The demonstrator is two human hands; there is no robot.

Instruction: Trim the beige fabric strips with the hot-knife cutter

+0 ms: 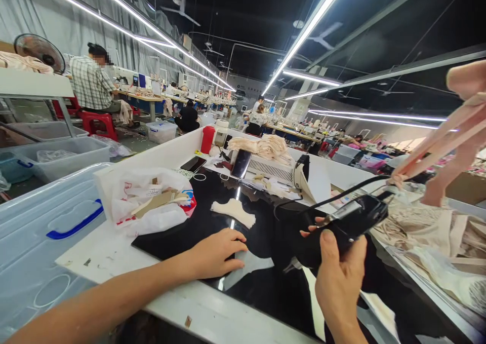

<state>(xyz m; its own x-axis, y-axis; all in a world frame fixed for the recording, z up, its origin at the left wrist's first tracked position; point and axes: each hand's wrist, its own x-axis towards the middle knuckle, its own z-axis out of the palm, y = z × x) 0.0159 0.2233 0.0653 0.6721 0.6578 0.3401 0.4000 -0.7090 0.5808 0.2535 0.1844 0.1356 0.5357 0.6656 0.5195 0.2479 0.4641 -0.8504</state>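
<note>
My left hand (216,253) lies palm down on the black glossy work surface (261,232), its fingers spread. The fingertips are at the edge of a pale grey curved flat piece (252,269). Raised above the surface, my right hand (339,278) is wrapped around a black corded electric hand tool (355,220); its working end is not clear to see. A cream curved fabric piece (233,212) rests flat beyond my left hand. Below the tool, near my right wrist, lie a narrow cream strip (314,303) and another cream piece (377,311).
A white plastic bag (152,202) of scraps stands left, beside a lidded blue-tinted bin (34,237). Behind are a phone (241,163), folded beige fabric (261,146) and a red container (207,139). Pink straps (455,131) hang right, above piled fabric (425,227). Co-workers sit farther off.
</note>
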